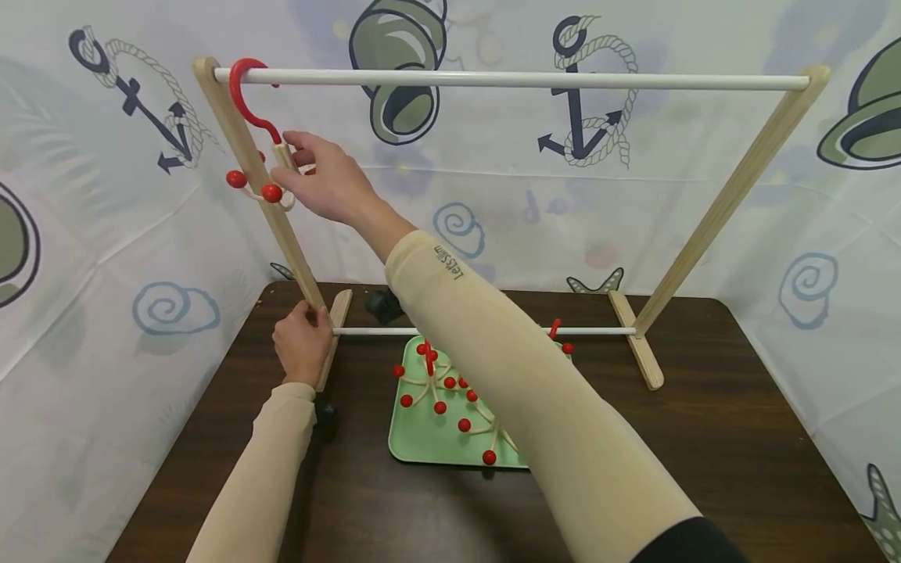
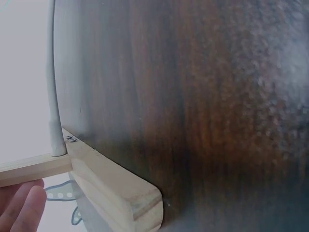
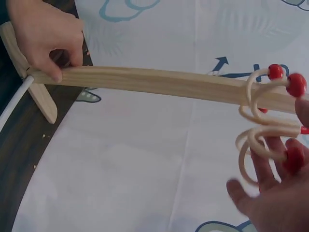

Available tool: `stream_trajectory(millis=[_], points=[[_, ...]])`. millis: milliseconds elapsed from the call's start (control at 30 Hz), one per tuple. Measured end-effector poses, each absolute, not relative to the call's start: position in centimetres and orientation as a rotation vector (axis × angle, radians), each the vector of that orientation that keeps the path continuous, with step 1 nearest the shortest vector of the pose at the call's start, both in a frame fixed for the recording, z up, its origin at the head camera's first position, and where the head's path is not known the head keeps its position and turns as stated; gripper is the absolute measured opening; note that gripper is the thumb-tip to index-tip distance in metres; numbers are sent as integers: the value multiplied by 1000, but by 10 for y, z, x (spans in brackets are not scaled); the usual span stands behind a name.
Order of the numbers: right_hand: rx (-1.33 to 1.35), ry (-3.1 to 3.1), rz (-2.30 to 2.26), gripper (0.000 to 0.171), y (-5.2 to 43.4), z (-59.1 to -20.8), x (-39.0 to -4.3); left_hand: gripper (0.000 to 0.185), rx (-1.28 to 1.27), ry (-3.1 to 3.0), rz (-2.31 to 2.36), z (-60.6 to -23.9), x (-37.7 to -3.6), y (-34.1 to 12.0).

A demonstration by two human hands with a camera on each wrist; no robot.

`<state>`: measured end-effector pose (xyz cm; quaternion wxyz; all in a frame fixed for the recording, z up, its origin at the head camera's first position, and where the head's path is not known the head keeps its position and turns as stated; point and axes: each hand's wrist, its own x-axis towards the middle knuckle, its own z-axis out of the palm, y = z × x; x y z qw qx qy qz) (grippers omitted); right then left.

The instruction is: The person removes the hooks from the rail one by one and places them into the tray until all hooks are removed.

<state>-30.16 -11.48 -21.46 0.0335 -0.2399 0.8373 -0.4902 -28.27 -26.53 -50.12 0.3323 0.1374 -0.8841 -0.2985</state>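
A hanger with a red hook [image 1: 242, 98] and curved, cream prongs [image 3: 248, 154] tipped with red balls hangs from the white top rod [image 1: 450, 78] at its left end. My right hand [image 1: 327, 178] has its thumb and fingers about the hanger's pale stem, just below the hook; in the right wrist view some fingers [image 3: 263, 166] show behind the prongs. My left hand [image 1: 303, 344] grips the left wooden post [image 1: 285, 234] low down, close to its foot. In the left wrist view only some fingertips [image 2: 31, 208] of that hand show, beside the post.
A green tray [image 1: 404, 442] on the dark wooden table [image 1: 394, 508] bears several similar hangers [image 1: 431, 383], partly hidden by my right sleeve. A lower white rod [image 1: 598, 331] joins the post feet. The right post [image 1: 732, 203] leans outward; a patterned cloth surrounds the table.
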Motion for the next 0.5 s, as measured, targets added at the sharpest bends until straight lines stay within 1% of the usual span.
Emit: stream_trajectory(millis=[167,267,500], points=[[-610,2756,-1503,45,-109,-212,-301,23,359,-2306,-770,-503,-285,-266],[-585,2817,-1506,38,-105,-208,-300,24,351,-2294,-766,-502,-285,-266],[-648,2890,-1498,38,-90,-199,-299,23,355,-2299,-770,-500,-285,-265]])
